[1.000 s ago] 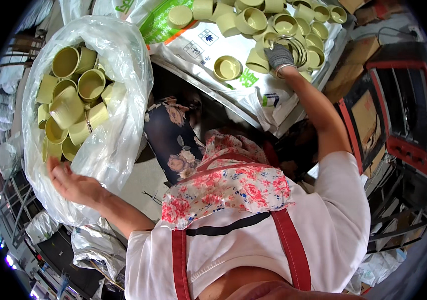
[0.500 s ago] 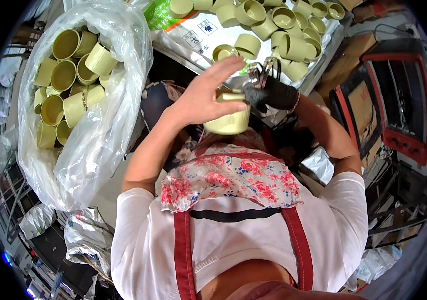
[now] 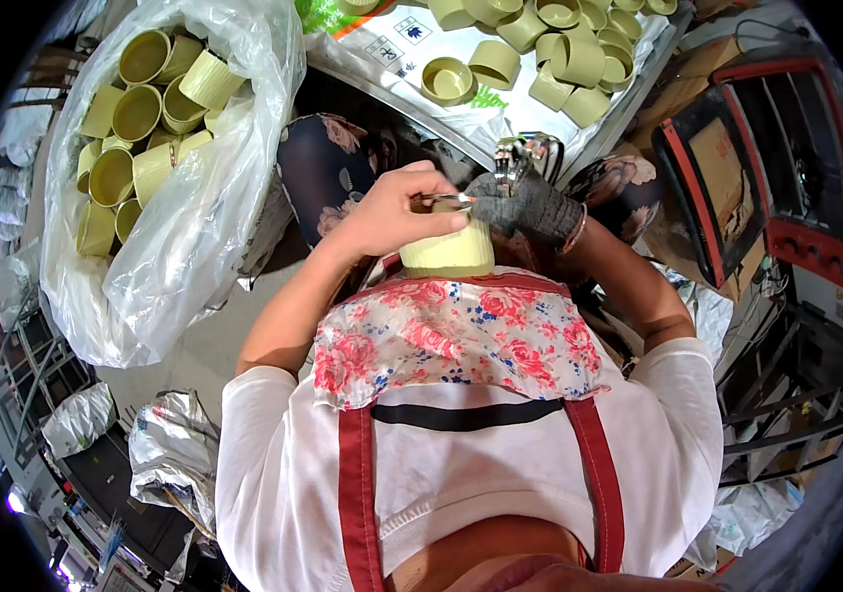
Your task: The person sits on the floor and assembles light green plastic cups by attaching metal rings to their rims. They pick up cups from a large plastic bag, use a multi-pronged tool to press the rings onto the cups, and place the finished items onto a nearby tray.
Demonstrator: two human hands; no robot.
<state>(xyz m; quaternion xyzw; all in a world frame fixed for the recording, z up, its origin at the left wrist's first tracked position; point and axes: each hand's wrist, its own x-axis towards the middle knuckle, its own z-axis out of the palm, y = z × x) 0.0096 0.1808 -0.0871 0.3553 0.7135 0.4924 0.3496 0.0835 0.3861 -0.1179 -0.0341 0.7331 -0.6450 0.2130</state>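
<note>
A pale yellow-green ribbed cup point(image 3: 446, 255) is upright close to my apron, at the middle of the view. My bare left hand point(image 3: 392, 209) curls over its left rim, thumb on the near side, fingers bent inward. My right hand point(image 3: 530, 209), in a dark grey glove, is closed at the cup's right rim. From its top stick out several shiny metal loops point(image 3: 525, 158), whose kind I cannot make out. A thin metal piece point(image 3: 453, 198) shows between both hands above the cup's opening. The inside of this cup is mostly hidden.
Left stands a clear plastic bag point(image 3: 170, 296) full of similar cups point(image 3: 137, 113). Ahead, a metal-edged tray point(image 3: 397, 111) with a printed white sheet bears more cups point(image 3: 495, 64). A red-and-black oven-like appliance point(image 3: 816, 168) with its door open stands at right.
My left hand was spread over the cup; its fingers are now curled in at the rim. My right hand has moved slightly left and down with the metal loops.
</note>
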